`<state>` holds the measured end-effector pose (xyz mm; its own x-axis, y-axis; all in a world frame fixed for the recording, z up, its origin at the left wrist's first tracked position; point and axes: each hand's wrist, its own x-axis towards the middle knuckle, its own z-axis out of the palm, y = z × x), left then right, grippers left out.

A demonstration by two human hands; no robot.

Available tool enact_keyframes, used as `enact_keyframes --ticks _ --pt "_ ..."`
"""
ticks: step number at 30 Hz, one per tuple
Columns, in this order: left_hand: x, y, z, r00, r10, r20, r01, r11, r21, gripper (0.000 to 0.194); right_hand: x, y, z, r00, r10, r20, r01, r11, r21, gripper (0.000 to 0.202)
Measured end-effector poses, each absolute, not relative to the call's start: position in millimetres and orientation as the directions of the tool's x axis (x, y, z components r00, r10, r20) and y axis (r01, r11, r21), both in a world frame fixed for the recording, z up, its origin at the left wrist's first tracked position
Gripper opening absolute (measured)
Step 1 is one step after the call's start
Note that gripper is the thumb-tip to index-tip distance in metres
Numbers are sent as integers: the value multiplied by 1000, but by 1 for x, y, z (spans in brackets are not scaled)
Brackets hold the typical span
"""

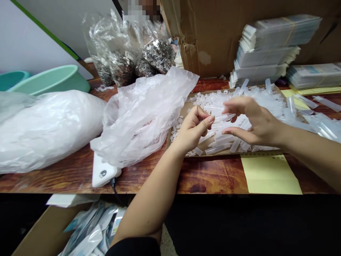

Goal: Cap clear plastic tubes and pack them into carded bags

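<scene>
My left hand (192, 128) is closed in a pinch, thumb against curled fingers. From it a clear plastic tube (222, 117) with a tapered tip points to the right. My right hand (249, 119) hovers around that tip, thumb and fingers spread apart, with nothing visibly gripped. Under both hands lies a shallow cardboard tray (210, 155) heaped with translucent plastic tubes (220, 148). Small white plastic pieces (206, 97) fill its back left part. The near end of the held tube is hidden by my left fingers.
Crumpled plastic bag (144, 117) and a full white bag (48, 128) lie left. A white power bank (105, 170) with a cable sits at the edge. Behind stand bags of metal parts (158, 55) and banded packet stacks (262, 53). Yellow paper (270, 176) lies in front.
</scene>
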<state>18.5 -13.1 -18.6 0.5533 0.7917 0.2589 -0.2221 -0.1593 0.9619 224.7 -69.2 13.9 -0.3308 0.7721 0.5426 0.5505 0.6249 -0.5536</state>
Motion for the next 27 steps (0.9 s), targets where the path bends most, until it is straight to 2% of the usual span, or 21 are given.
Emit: enact_keyframes --ticks 2,4,8,12,14,16,17,19,21,22,25,27 --pt "19 -14 -18 571 787 234 -222 -127 967 47 224 -72 16 -327 812 482 603 573 -556 32" --pt "20 -16 -17 583 786 208 -231 -85 969 49 223 -75 18 -264 880 394 653 464 -598 39" --pt "23 -18 -18 596 785 169 -266 -6 964 51 220 -76 23 -244 888 390 691 441 -572 40" --pt "26 -19 -22 565 806 177 -217 -61 974 48 218 -73 28 -182 980 86 670 188 -718 45" --pt "27 -21 -24 568 799 201 -199 -104 975 43 217 -72 30 -171 976 134 664 215 -717 38" --pt "27 -25 -24 535 796 284 -146 -244 959 35 217 -73 31 -157 971 181 620 239 -747 38" --pt "27 -28 -24 515 785 344 -93 -347 933 30 216 -73 31 -156 981 111 561 181 -808 41" --pt "28 -33 -23 501 739 450 25 -533 846 22 217 -75 31 -177 971 -163 393 -82 -916 50" --pt "29 -37 -23 541 691 478 83 -610 788 20 220 -76 31 -204 908 -365 251 -312 -916 54" --pt "29 -37 -22 562 685 464 85 -606 791 19 222 -76 30 -200 896 -396 216 -354 -910 55" --pt "28 -30 -22 561 736 379 19 -470 883 23 229 -74 28 -116 938 -327 239 -294 -926 55" --pt "23 -19 -20 484 807 337 -62 -352 934 32 234 -69 26 -41 969 -244 320 -219 -922 57"
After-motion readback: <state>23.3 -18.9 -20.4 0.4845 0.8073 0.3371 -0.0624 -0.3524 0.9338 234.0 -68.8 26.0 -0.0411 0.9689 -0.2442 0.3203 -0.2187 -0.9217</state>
